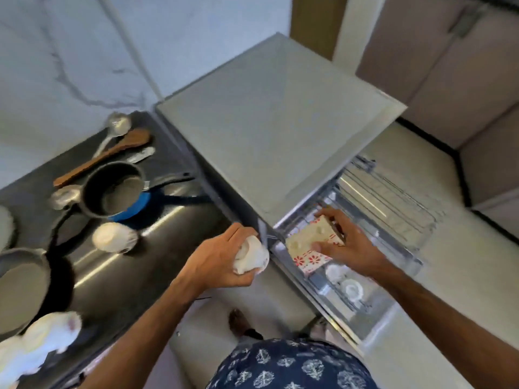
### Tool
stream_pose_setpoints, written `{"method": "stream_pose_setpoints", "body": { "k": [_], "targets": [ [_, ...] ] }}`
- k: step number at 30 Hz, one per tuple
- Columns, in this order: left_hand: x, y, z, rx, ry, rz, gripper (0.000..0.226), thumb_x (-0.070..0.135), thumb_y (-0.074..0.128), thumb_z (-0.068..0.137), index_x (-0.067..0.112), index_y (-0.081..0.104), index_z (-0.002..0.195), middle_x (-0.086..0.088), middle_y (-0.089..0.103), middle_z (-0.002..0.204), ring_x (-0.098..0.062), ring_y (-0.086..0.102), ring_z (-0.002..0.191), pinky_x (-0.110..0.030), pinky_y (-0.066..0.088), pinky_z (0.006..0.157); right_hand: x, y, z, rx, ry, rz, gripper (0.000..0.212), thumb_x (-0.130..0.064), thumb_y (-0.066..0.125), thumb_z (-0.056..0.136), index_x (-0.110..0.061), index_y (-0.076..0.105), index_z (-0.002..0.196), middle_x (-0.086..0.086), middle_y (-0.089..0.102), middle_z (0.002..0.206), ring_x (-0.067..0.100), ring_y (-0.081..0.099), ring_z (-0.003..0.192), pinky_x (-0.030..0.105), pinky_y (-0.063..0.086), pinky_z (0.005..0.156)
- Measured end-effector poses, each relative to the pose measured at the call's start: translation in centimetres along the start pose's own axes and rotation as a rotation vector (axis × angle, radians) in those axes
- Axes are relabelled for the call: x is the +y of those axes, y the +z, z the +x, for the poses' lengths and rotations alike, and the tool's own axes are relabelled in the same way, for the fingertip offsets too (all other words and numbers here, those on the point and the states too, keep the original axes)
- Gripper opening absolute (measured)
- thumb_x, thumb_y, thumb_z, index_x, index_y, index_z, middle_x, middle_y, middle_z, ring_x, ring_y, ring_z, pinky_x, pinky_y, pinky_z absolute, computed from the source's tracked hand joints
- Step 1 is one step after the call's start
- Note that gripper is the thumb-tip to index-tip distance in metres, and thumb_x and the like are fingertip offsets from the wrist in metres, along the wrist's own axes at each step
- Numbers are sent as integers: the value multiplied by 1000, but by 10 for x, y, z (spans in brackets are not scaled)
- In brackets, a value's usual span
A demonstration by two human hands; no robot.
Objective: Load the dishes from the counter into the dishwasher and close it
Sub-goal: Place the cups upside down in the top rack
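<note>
My right hand (351,242) grips a square dish with a red flower pattern (311,245), upside down, over the front of the pulled-out dishwasher rack (393,203). Two white cups (344,282) sit upside down in the rack just below the dish. My left hand (222,259) holds a white cup (251,256) at the counter's edge beside the dishwasher. Another white cup (113,237) lies on the black counter (126,276). A blue saucepan (115,189) stands behind it.
A wooden spatula (106,157), ladle (115,127) and spoons lie at the back of the counter. A grey pan (22,284) and white dishes (42,343) sit at the left. The dishwasher's grey top (275,116) overhangs the rack. My foot (238,321) is on the pale floor.
</note>
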State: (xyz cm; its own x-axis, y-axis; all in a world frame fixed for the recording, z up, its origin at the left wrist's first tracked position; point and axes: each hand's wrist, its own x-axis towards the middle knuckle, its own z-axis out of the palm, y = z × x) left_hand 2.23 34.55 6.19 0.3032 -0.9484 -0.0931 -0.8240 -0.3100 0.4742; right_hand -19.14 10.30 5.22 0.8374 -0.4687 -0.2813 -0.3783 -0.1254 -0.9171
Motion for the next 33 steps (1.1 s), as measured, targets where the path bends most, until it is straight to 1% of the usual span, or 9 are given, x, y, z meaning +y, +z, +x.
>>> {"method": "stream_pose_setpoints", "body": {
  "k": [5,8,10,14,17,22,25,28,33],
  "targets": [
    [65,73,90,-207,201,65,73,59,63,70,32,39,134,11,49,129,-20,64,99,-35,56,72,86,-69,-44,186,198,23,52,-25,84,77,-29,52,118,0,66,97,12,70,82,24,58,68],
    [84,117,140,-253,254,129,71,49,69,72,23,46,133,3,52,125,-26,66,94,-35,55,68,135,-86,-48,263,307,-42,59,-37,85,74,-29,48,119,0,65,103,17,69,89,38,59,78],
    [85,143,166,-288,215,158,71,41,75,71,19,48,132,-2,52,125,-29,66,94,-35,53,66,157,-84,-40,288,352,-28,63,-40,86,73,-30,45,120,3,62,110,22,67,93,43,59,80],
    [70,191,203,-330,2,126,79,32,85,67,26,42,133,1,48,128,-21,63,99,-26,47,70,190,-67,-12,309,374,51,63,-39,84,76,-33,40,120,5,50,123,23,64,99,25,59,61],
    [48,224,218,-332,-65,162,82,27,88,66,27,42,134,1,49,129,-20,61,101,-19,41,61,212,-48,12,321,372,69,66,-34,81,76,-31,38,127,1,40,128,29,55,112,45,61,75],
    [8,261,239,-396,-57,274,81,23,86,70,21,44,140,-10,47,144,-27,63,108,-37,60,76,240,-16,44,337,391,54,69,-28,74,74,-30,33,130,-1,37,123,29,49,114,44,60,80],
    [-10,272,249,-427,-37,324,76,19,85,72,19,46,137,-11,46,145,-22,66,97,-29,57,66,254,3,61,316,350,-58,76,-33,75,71,-26,34,134,-1,36,122,21,43,112,38,52,84],
    [-23,281,253,-439,-22,337,74,23,86,72,22,48,136,-9,45,145,-21,65,94,-32,59,66,262,21,75,258,293,-276,82,-39,78,71,-25,35,138,2,39,128,18,38,112,31,42,88],
    [-33,290,255,-446,80,324,70,28,88,69,23,53,129,-2,55,122,-16,62,88,-32,57,66,264,40,88,173,251,-574,78,-37,78,73,-23,40,140,6,40,131,27,42,117,37,57,74]
  ]
}}
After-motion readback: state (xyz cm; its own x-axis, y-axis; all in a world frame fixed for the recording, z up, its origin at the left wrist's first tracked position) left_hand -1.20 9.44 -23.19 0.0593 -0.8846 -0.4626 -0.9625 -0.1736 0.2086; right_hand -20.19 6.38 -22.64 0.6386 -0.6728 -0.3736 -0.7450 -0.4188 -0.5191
